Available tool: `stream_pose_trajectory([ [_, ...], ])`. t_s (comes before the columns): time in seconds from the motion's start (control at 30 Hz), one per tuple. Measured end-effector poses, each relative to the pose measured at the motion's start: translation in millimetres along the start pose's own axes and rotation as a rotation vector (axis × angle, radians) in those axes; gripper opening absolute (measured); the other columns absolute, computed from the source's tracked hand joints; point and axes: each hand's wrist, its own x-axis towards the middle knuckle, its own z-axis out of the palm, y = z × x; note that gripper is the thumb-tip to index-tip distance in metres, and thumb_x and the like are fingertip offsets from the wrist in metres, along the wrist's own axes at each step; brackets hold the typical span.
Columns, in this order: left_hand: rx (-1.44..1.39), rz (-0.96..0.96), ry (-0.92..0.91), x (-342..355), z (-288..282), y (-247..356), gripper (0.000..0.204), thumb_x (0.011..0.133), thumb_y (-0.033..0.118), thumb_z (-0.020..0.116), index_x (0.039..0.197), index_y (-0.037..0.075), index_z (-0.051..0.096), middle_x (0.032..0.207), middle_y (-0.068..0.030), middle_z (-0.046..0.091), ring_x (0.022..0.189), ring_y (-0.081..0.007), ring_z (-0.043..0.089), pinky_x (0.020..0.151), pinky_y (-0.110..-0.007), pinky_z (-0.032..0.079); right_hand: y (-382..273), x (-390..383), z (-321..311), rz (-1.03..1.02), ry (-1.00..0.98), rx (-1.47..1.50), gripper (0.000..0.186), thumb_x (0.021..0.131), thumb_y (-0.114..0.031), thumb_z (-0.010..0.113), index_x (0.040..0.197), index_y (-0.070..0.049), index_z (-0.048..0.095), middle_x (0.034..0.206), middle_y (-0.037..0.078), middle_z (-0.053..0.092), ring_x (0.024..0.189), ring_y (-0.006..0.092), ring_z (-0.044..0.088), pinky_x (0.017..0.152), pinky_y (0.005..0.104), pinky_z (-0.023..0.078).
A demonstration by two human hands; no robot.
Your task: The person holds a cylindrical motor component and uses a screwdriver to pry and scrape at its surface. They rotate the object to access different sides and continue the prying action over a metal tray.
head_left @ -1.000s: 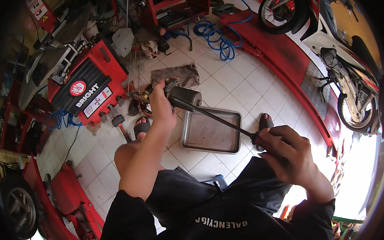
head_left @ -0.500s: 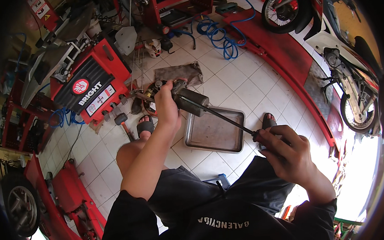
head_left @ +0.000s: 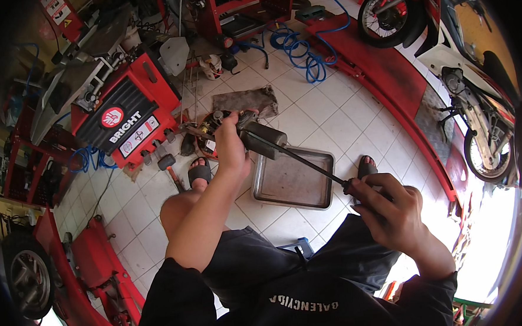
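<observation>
My left hand (head_left: 231,144) grips the mounting end of a grey cylindrical metal part (head_left: 264,140), which looks like a small motor; its fingertips are partly hidden. In my right hand (head_left: 392,212) a long-shafted screwdriver (head_left: 314,165) is held by its dark handle, fingers curled round it. The shaft runs up and left alongside the cylinder. Its tip reaches the part's far end near my left hand, but I cannot tell whether it sits in a screw. Below both lies a shallow metal tray (head_left: 295,202) on the floor.
A hammer (head_left: 167,163) lies near my left foot. Further left stands a red and black machine (head_left: 125,114). A dirty cloth (head_left: 246,100) and a blue coiled hose (head_left: 312,63) are ahead. At right are a red ramp (head_left: 380,80) and a motorcycle (head_left: 464,99).
The whole view has shifted very slightly. Both hands keep their grips on the cylindrical part and the screwdriver, with hardly any visible movement.
</observation>
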Motion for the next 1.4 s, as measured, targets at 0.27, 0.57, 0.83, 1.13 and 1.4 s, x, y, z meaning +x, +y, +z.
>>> stream_pose_trajectory([
  [0.27, 0.041, 0.048, -0.053, -7, 6, 4, 0.041, 0.102, 0.029, 0.036, 0.103, -0.001, 0.064, 0.087, -0.0112, 0.067, 0.081, -0.0204, 0.066, 0.074, -0.032, 0.053, 8, -6, 7, -0.143, 0.083, -0.236, 0.047, 0.073, -0.005, 0.077, 0.120, -0.005, 0.070, 0.096, 0.010, 0.060, 0.066, 0.0207, 0.064, 0.055, 0.0344, 0.054],
  [0.57, 0.104, 0.183, -0.082, -26, 12, -4, 0.042, 0.107, 0.030, 0.040, 0.108, -0.001, 0.069, 0.081, -0.0032, 0.065, 0.071, -0.0086, 0.057, 0.069, -0.024, 0.046, 2, -10, -2, 0.015, 0.005, 0.070, 0.039, 0.074, -0.008, 0.080, 0.113, -0.004, 0.074, 0.091, 0.010, 0.065, 0.066, 0.0230, 0.064, 0.057, 0.0314, 0.049],
  [0.83, 0.137, 0.147, -0.035, -33, 8, -20, 0.043, 0.108, 0.033, 0.043, 0.109, 0.000, 0.070, 0.078, -0.0001, 0.064, 0.070, -0.0058, 0.054, 0.067, -0.022, 0.043, 5, -12, -13, 0.171, -0.075, 0.331, 0.038, 0.080, -0.007, 0.078, 0.116, 0.002, 0.071, 0.091, 0.014, 0.067, 0.074, 0.0263, 0.067, 0.086, 0.0345, 0.049],
  [1.13, 0.087, 0.068, -0.059, -19, 13, -17, 0.041, 0.105, 0.033, 0.046, 0.107, 0.001, 0.071, 0.080, -0.0025, 0.066, 0.072, -0.0091, 0.060, 0.066, -0.024, 0.046, 4, -6, -13, 0.198, -0.063, 0.267, 0.037, 0.083, -0.008, 0.076, 0.117, 0.005, 0.069, 0.092, 0.016, 0.067, 0.078, 0.0277, 0.068, 0.080, 0.0362, 0.052],
  [1.4, -0.260, -0.217, 0.213, 13, 3, 2, 0.043, 0.099, 0.039, 0.045, 0.109, 0.004, 0.069, 0.097, -0.0086, 0.070, 0.085, -0.0190, 0.067, 0.075, -0.030, 0.054, 23, -14, -25, 0.441, 0.140, 0.767, 0.044, 0.090, -0.009, 0.063, 0.130, 0.009, 0.055, 0.096, 0.014, 0.069, 0.075, 0.0158, 0.065, 0.064, 0.0289, 0.051],
])
